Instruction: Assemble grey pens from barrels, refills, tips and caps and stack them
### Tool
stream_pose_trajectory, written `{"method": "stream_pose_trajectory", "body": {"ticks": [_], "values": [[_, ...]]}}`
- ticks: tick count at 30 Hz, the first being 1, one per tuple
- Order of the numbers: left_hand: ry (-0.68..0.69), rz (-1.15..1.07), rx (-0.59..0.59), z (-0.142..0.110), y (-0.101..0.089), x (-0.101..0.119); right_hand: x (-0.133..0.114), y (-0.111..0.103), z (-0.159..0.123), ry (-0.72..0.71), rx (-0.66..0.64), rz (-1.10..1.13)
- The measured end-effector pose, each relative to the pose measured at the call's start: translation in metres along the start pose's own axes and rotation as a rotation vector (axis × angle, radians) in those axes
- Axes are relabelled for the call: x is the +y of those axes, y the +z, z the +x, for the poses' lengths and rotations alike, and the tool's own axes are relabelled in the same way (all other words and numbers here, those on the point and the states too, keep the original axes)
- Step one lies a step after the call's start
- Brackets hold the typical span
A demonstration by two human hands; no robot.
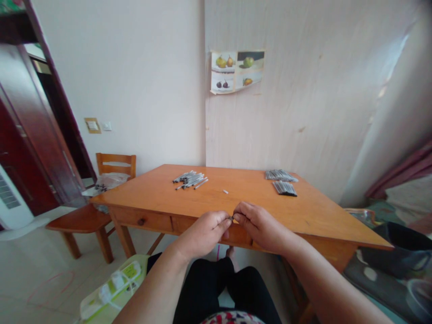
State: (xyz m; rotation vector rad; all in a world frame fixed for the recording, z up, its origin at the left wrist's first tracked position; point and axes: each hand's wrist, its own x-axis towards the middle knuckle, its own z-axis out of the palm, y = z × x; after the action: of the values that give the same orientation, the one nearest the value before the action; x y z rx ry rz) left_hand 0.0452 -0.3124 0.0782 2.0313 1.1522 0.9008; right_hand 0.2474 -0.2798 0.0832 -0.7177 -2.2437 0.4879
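My left hand and my right hand meet at the near edge of the wooden table. Both are closed, thumbs and fingertips pinching at a tiny dark piece between them; most of it is hidden, so its kind cannot be made out. Beyond them a small white piece lies by itself on the tabletop. A loose heap of grey pens with black ends is on the left. Off to the right, similar pens lie side by side in two groups, a back row and a nearer row.
A wooden chair with a plastic bag on it stands left of the table. Below it on the floor is a pale green container. A black bin sits at the right. Fruit pictures hang on the wall.
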Motion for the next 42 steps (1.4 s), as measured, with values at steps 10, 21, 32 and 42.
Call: {"method": "stream_pose_trajectory", "body": {"ticks": [10, 21, 32, 42], "values": [[0.056, 0.102, 0.025, 0.001, -0.004, 0.007, 0.001, 0.006, -0.003, 0.021, -0.001, 0.029], [0.173, 0.503, 0.138, 0.004, -0.004, 0.011, 0.006, 0.02, 0.001, 0.177, 0.077, 0.192], [-0.023, 0.055, -0.02, 0.009, -0.002, -0.003, 0.017, 0.019, 0.0, 0.28, 0.149, 0.338], [-0.094, -0.455, -0.165, 0.007, -0.003, -0.01, 0.008, 0.026, 0.0, 0.196, 0.186, 0.619]]}}
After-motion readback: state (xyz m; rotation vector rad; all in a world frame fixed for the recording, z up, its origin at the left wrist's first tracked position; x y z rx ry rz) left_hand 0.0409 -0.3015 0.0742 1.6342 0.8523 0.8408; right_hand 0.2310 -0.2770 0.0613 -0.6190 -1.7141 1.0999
